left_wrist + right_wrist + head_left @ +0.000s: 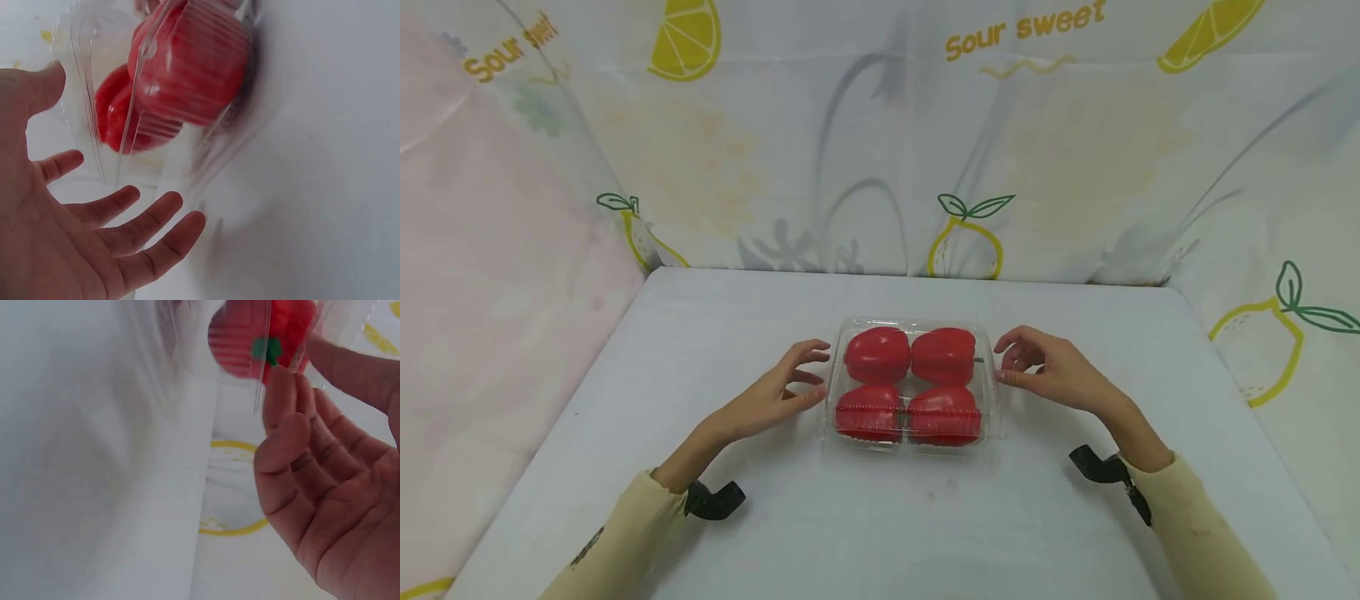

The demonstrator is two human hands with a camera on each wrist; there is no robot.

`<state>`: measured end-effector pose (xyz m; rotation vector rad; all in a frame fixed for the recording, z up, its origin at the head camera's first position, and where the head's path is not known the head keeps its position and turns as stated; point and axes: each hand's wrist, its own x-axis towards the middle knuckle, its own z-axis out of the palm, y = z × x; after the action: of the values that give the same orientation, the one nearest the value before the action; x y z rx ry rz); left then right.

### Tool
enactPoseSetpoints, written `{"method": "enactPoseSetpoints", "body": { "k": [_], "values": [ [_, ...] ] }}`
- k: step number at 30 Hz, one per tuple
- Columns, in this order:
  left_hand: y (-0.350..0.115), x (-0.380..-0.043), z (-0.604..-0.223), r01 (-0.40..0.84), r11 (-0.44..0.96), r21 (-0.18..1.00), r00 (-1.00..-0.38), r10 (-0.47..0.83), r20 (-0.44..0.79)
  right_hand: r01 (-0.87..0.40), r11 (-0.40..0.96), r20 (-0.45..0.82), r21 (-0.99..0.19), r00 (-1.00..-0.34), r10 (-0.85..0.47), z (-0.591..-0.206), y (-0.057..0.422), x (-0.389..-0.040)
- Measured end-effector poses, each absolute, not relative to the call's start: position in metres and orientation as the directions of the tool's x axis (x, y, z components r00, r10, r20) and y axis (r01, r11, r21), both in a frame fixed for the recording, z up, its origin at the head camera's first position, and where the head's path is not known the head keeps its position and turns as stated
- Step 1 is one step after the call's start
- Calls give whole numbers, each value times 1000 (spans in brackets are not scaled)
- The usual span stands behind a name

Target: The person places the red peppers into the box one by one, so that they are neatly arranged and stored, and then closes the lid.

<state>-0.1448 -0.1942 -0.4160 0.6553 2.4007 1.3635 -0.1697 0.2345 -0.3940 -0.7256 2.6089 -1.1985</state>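
A clear plastic clamshell box (867, 446) lies on the white table, with several red bell peppers (877, 355) inside in two rows. Clear plastic covers the peppers; whether the lid is latched I cannot tell. My left hand (781, 390) is beside the box's left side, its fingers spread and relaxed. In the left wrist view that hand's palm (56, 244) faces the box and grips nothing. At the box's right edge is my right hand (1051, 368), fingers loosely bent. The right wrist view shows its fingertips close to the clear rim, near a pepper's green stem (267, 350); contact is unclear.
The white tabletop (925, 533) extends around the box. A cloth backdrop (880, 133) with lemon prints stands behind and on both sides. A black curved piece (718, 502) sits at the left wrist, another (1097, 467) at the right.
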Motion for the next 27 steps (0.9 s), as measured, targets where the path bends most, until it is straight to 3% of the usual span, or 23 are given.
{"method": "enactPoseSetpoints", "body": {
  "k": [7, 16, 20, 27],
  "values": [
    [-192, -127, -414, 212, 379, 901, -845, 534, -27, -388, 529, 53, -755, -840, -541, -395, 231, -156],
    [-191, -112, -409, 153, 378, 913, -822, 561, -94, -337, 535, -71, -774, -795, -603, -392, 241, -136],
    [-188, -107, -408, 110, 371, 922, -824, 553, -125, -289, 515, -124, -807, -770, -626, -390, 240, -125],
    [-179, -100, -410, 40, 360, 932, -854, 497, -156, -108, 529, -255, -842, -785, -564, -386, 229, -108]
  ]
}}
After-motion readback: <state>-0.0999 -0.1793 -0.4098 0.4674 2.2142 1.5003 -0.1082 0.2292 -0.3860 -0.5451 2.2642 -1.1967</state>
